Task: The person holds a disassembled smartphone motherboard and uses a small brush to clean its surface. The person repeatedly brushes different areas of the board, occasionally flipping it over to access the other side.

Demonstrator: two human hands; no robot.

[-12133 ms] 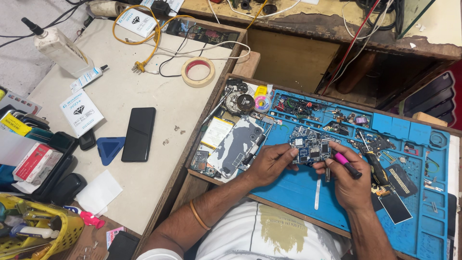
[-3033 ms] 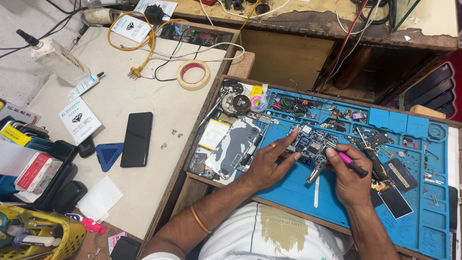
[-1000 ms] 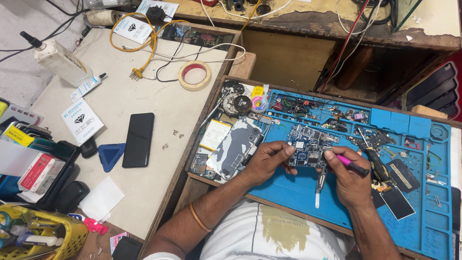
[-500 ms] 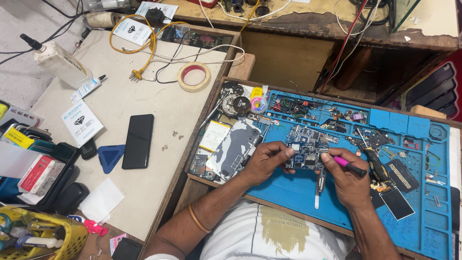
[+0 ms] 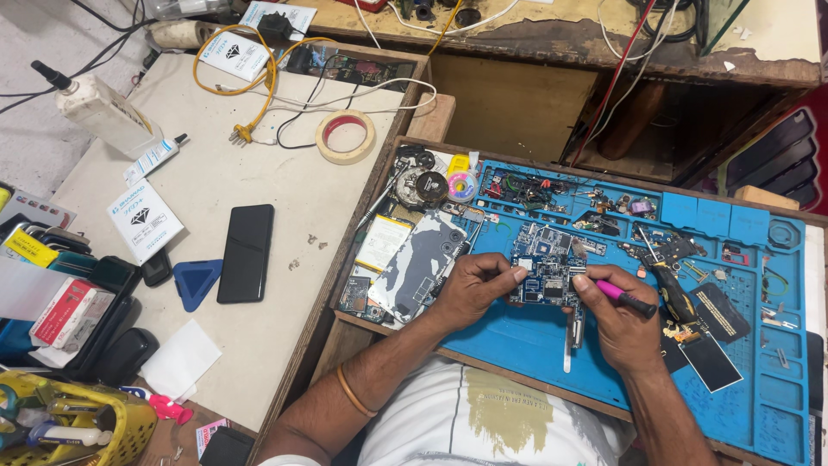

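A small blue circuit board (image 5: 545, 266) lies on a blue work mat (image 5: 535, 354). My left hand (image 5: 473, 287) rests at the board's left edge, thumb and forefinger pinched against it. My right hand (image 5: 623, 324) grips a pink and black screwdriver (image 5: 623, 298), its tip at the board's right edge. A thin silvery tool (image 5: 569, 345) lies on the mat below the board, between my hands.
Left of the mat lie a phone back cover (image 5: 419, 266), a battery (image 5: 384, 243) and loose parts. A black phone (image 5: 246, 253), a blue pick (image 5: 196, 280), a tape roll (image 5: 345, 136), a yellow cable (image 5: 226, 82) and a bottle (image 5: 103, 110) sit on the beige table. Small parts fill the mat's compartments (image 5: 716, 216).
My left hand shifted between reaching across the board and pinching its left edge. My right hand kept the screwdriver at the board's right side throughout.
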